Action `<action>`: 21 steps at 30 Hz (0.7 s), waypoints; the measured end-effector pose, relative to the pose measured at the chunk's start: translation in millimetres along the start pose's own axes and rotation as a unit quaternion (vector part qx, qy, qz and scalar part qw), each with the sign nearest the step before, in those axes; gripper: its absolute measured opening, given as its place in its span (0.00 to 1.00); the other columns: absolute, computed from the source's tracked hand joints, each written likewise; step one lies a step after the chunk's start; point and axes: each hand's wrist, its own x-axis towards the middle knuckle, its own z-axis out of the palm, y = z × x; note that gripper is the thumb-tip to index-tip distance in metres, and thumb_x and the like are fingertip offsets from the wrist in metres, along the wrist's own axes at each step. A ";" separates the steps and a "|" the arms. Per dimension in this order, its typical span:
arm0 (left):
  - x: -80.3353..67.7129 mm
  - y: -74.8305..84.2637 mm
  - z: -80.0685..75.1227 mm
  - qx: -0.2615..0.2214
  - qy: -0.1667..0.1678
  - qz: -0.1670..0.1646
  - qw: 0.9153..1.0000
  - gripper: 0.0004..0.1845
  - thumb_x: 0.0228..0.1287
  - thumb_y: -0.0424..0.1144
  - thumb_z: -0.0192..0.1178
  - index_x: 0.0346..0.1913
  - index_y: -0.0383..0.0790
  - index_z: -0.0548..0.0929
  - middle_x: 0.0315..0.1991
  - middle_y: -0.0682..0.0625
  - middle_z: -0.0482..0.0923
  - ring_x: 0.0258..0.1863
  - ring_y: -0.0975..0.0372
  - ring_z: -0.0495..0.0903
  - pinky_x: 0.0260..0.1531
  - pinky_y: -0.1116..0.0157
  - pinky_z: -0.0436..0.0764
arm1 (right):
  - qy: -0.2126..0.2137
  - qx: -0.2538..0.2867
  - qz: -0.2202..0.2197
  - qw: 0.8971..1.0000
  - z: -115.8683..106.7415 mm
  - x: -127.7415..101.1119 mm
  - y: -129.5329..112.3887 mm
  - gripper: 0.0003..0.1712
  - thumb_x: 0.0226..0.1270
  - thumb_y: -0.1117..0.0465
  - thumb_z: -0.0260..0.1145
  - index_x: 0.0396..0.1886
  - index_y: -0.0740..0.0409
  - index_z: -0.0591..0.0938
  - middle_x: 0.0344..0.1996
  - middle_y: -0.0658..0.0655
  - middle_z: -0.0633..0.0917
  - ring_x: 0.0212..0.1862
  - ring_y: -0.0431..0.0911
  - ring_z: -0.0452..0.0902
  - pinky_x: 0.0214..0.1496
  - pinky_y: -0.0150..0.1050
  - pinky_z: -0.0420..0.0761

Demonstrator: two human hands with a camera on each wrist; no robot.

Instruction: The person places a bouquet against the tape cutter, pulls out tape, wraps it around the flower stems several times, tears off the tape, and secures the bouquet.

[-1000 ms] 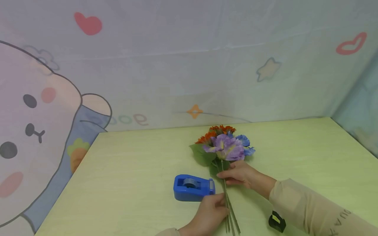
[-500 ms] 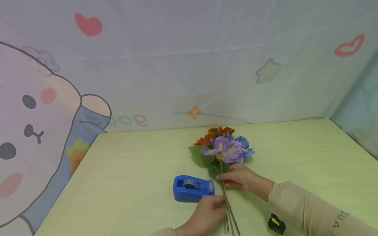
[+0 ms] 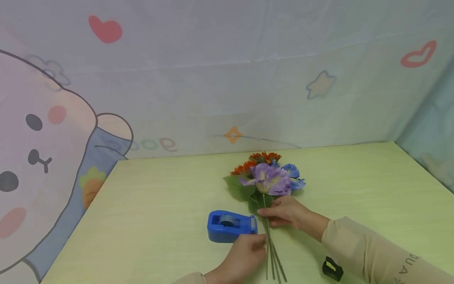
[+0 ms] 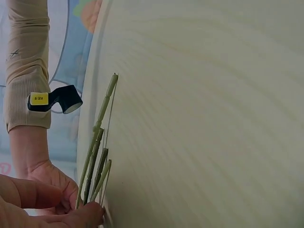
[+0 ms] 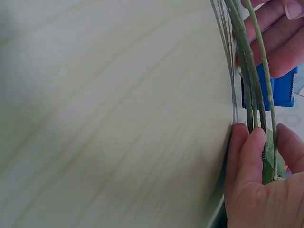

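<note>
Since a second ago the left hand [image 3: 246, 252] has slid slightly down the stems [image 3: 271, 252], fingers pinching them just beside the blue tape dispenser [image 3: 230, 225]. Right hand [image 3: 285, 211] grips the one bouquet [image 3: 266, 177] under its blooms, beyond the dispenser. Four stems gathered; no tape visible on them yet.

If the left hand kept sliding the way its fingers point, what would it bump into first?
Most likely the thin green flower stems: the left hand has its fingertips right beside them, perhaps already touching. The blue plastic tape dispenser sits just beyond the hand, off that line.
</note>
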 end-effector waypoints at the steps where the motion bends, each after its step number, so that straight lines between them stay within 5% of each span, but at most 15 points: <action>1: 0.0 -0.5 -0.1 0.002 -0.001 -0.004 1.000 0.07 0.55 0.23 0.52 0.30 0.32 0.80 0.18 0.56 0.62 0.21 0.70 0.62 0.25 0.75 0.63 | -0.001 0.000 0.000 1.000 -0.3 -0.5 0.0 0.13 0.54 0.62 0.72 0.30 0.65 0.77 0.24 0.54 0.77 0.20 0.39 0.74 0.26 0.32 0.80; 4: -0.2 -0.5 -0.5 0.003 -0.006 -0.012 1.000 0.07 0.55 0.23 0.52 0.24 0.34 0.74 0.17 0.57 0.55 0.20 0.69 0.59 0.23 0.74 0.60 | -0.008 0.005 0.001 1.000 -1.9 -1.6 0.6 0.28 0.55 0.60 0.72 0.49 0.76 0.74 0.36 0.63 0.80 0.23 0.40 0.77 0.29 0.33 0.81; 7: -1.9 -0.2 -2.0 0.002 -0.009 -0.017 1.000 0.05 0.56 0.23 0.52 0.27 0.33 0.77 0.17 0.57 0.56 0.21 0.69 0.60 0.25 0.74 0.62 | -0.017 0.015 -0.001 1.000 -4.2 -2.6 1.6 0.36 0.56 0.60 0.71 0.56 0.80 0.68 0.39 0.64 0.81 0.25 0.41 0.79 0.30 0.34 0.81; 10: -4.1 0.3 -3.4 0.010 -0.015 -0.014 1.000 0.05 0.56 0.23 0.53 0.32 0.30 0.79 0.17 0.57 0.58 0.21 0.69 0.61 0.25 0.74 0.63 | -0.023 0.023 -0.003 0.999 -6.7 -4.3 2.2 0.29 0.56 0.60 0.71 0.49 0.78 0.74 0.29 0.56 0.82 0.26 0.42 0.79 0.31 0.35 0.81; 15: -8.5 0.0 -7.3 0.028 -0.023 -0.019 0.999 0.12 0.55 0.24 0.55 0.43 0.27 0.81 0.22 0.54 0.69 0.25 0.69 0.66 0.29 0.74 0.67 | -0.032 0.022 -0.001 0.999 -11.2 -7.7 3.2 0.22 0.56 0.60 0.71 0.42 0.74 0.79 0.28 0.56 0.81 0.27 0.42 0.79 0.32 0.36 0.81; 18: -11.1 -0.2 -10.4 0.034 -0.030 -0.029 0.999 0.17 0.56 0.25 0.56 0.50 0.26 0.79 0.37 0.46 0.80 0.35 0.67 0.72 0.38 0.72 0.73 | -0.044 0.011 -0.003 0.999 -14.8 -10.2 3.4 0.19 0.57 0.61 0.70 0.40 0.74 0.80 0.27 0.56 0.80 0.26 0.42 0.78 0.32 0.35 0.81; 21: -13.6 1.0 -14.3 0.037 -0.040 -0.043 0.998 0.19 0.57 0.27 0.57 0.53 0.26 0.78 0.49 0.39 0.79 0.46 0.61 0.77 0.44 0.68 0.76 | -0.059 -0.003 -0.005 0.998 -18.4 -13.5 2.8 0.18 0.57 0.61 0.69 0.40 0.74 0.80 0.26 0.56 0.80 0.26 0.42 0.78 0.32 0.35 0.81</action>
